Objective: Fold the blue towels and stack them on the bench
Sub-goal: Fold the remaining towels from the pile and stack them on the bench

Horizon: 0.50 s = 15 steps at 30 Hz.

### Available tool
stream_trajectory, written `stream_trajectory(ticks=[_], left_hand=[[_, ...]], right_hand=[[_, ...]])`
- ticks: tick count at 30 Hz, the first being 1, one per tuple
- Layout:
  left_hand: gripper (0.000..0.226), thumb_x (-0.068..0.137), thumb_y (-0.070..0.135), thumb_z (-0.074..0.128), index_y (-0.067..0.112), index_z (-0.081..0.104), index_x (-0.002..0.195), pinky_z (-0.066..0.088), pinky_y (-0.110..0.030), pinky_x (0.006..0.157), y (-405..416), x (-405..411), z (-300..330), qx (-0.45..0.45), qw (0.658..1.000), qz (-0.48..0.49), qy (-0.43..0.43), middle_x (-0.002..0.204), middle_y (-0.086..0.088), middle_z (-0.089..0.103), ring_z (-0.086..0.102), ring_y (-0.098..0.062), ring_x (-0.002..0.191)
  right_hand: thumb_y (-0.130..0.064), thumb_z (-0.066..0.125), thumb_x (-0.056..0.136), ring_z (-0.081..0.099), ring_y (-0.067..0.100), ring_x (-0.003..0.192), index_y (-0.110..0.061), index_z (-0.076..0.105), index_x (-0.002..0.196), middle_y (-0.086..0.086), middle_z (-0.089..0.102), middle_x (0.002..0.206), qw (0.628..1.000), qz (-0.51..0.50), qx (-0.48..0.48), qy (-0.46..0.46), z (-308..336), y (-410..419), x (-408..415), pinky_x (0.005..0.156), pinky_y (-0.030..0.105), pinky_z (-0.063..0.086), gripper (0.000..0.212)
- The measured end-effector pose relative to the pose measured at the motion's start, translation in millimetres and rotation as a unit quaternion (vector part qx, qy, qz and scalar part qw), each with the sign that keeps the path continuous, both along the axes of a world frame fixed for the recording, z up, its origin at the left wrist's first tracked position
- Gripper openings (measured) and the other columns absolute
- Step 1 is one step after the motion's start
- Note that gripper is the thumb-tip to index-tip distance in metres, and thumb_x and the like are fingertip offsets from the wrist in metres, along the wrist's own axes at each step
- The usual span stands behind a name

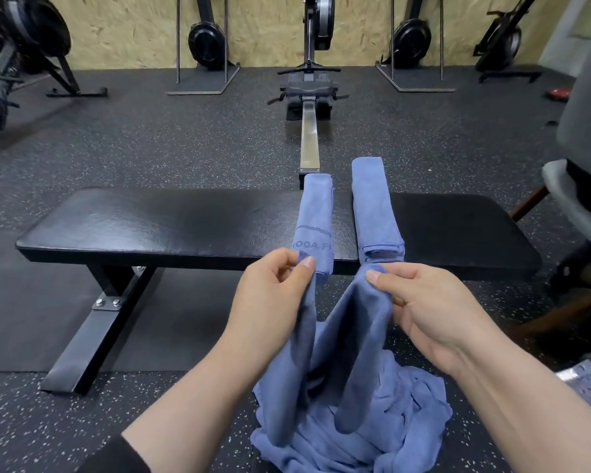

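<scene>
A blue towel (342,339) hangs between my hands in front of the black bench (151,223). My left hand (270,298) pinches its left top corner, and my right hand (434,308) pinches the right top corner. The towel sags in the middle and its lower part rests on a crumpled heap of blue towels (400,421) on the floor. Across the bench lie a folded towel with lettering (316,220) and, to its right, a thicker folded towel strip (372,213), which may be more than one towel.
A rowing machine with a steel rail (309,138) stands just behind the bench. More rowers are stored upright along the plywood wall. A grey chair (580,199) stands at the right. The floor is speckled black rubber.
</scene>
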<state>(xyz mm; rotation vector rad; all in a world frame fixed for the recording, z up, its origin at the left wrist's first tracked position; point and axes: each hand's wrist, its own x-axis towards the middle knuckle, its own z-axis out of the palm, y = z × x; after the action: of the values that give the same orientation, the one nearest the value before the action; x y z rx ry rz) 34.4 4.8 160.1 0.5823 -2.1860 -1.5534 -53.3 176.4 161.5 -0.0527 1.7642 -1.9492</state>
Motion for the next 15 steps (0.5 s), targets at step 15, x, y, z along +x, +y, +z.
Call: stream_trajectory(ticks=[15], left_hand=[[0.013, 0.093, 0.02, 0.071, 0.026, 0.08, 0.086, 0.041, -0.016, 0.068, 30, 3, -7, -0.147, 0.987, -0.05, 0.026, 0.076, 0.007, 0.061, 0.059, -0.008, 0.079]], right_hand=[[-0.015, 0.058, 0.103, 0.067, 0.014, 0.073, -0.005, 0.076, 0.087, 0.008, 0.075, 0.082, 0.998, 0.056, -0.018, 0.016, 0, -13, 22, 0.07, 0.028, 0.056, 0.026]])
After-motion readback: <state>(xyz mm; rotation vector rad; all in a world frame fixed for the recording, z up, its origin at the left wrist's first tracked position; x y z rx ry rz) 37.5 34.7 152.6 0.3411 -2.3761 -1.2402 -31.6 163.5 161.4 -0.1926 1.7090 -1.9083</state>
